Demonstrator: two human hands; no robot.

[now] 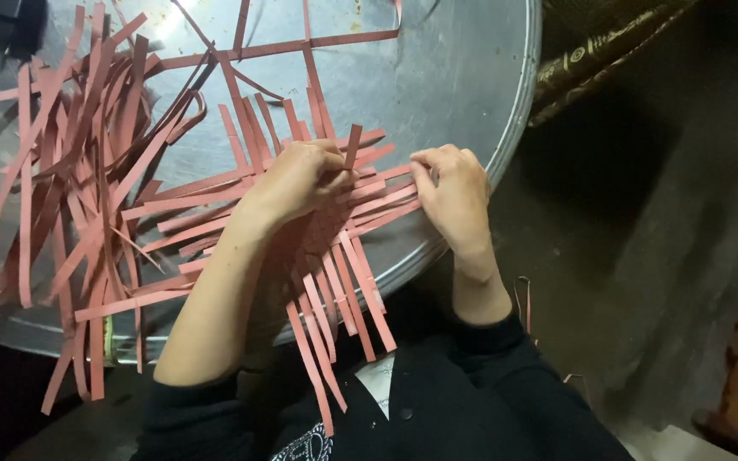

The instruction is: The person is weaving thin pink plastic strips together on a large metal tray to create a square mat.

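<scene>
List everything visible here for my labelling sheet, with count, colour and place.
Woven mat of flat pink paper strips: one, pink, on the tray's near edge under both hands.
Loose pile of pink paper strips: many, pink, left part of the tray.
Round silver metal tray: one, silver-grey, fills the upper left.
Black plug-like object: one, black, top left corner; kind unclear.
Patterned brown cloth: one, brown, top right.
Left hand: one, pinching an upright strip end.
Right hand: one, fingertips on the mat's right edge.
</scene>
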